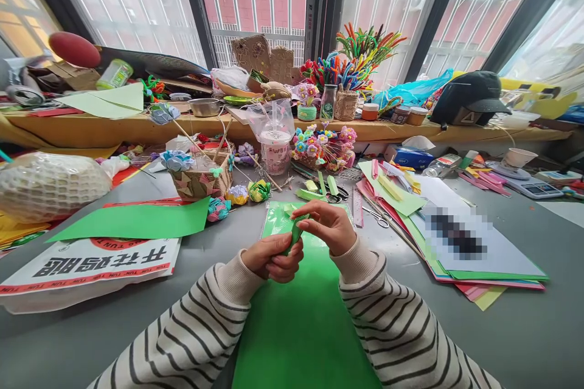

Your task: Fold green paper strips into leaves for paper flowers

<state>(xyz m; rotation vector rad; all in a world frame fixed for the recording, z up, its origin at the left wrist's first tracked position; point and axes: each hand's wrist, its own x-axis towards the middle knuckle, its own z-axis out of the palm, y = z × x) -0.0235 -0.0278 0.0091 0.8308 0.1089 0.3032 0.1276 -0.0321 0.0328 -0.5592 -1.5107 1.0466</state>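
Note:
Both hands meet over a large green sheet (305, 328) lying on the table. My left hand (276, 258) is closed round a small piece of folded green paper (296, 232). At the paper's upper end, my right hand (329, 226) pinches it between thumb and fingertips. Part of the paper is hidden by the fingers. Beyond the hands lie light green paper strips (332, 185), black-handled scissors (336, 196) and a ruler (358, 206).
On the right sits a stack of coloured paper (497, 255) with another pair of scissors (378, 216) beside it. A green paper strip (137, 219) covers a printed bag (109, 267) on the left. Paper flowers, a basket (201, 179) and a plastic cup (275, 152) stand behind.

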